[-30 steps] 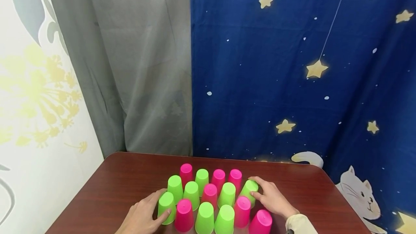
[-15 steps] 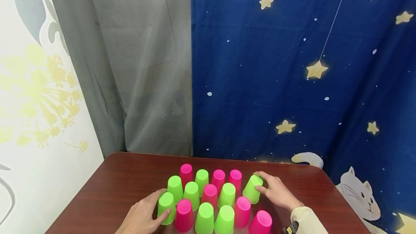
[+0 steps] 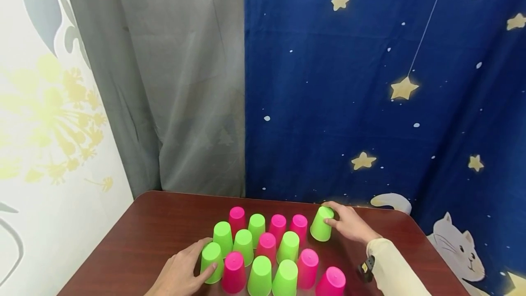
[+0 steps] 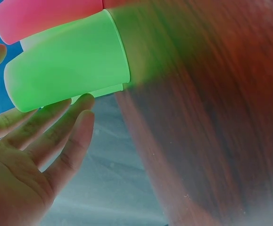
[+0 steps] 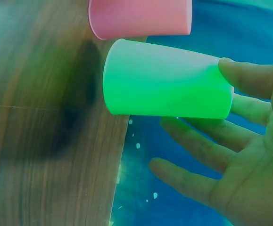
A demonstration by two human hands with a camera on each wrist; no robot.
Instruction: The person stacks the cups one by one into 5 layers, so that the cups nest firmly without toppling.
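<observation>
Upside-down plastic cups, green and pink, stand in rows near the table's front. At the far right of the group, my right hand (image 3: 354, 226) pinches a green cup (image 3: 321, 225) between thumb and fingers. In the right wrist view that green cup (image 5: 167, 80) has its wide rim toward the tabletop; whether it touches the wood I cannot tell. My left hand (image 3: 181, 269) lies around the front-left green cup (image 3: 211, 261). The left wrist view has its fairly straight fingers (image 4: 63, 127) along that green cup (image 4: 68, 63), the thumb slightly apart from it.
Several pink cups (image 3: 234, 274) and green cups (image 3: 260, 277) stand close together between the hands. A pink cup (image 3: 331, 282) is at the front right. The brown wooden table (image 3: 172, 218) ends at a blue starry curtain (image 3: 312, 104) and a grey curtain (image 3: 193, 104).
My right hand has carried its green cup right, then away toward the table's back, apart from the rows. The left hand stays at the front-left cup.
</observation>
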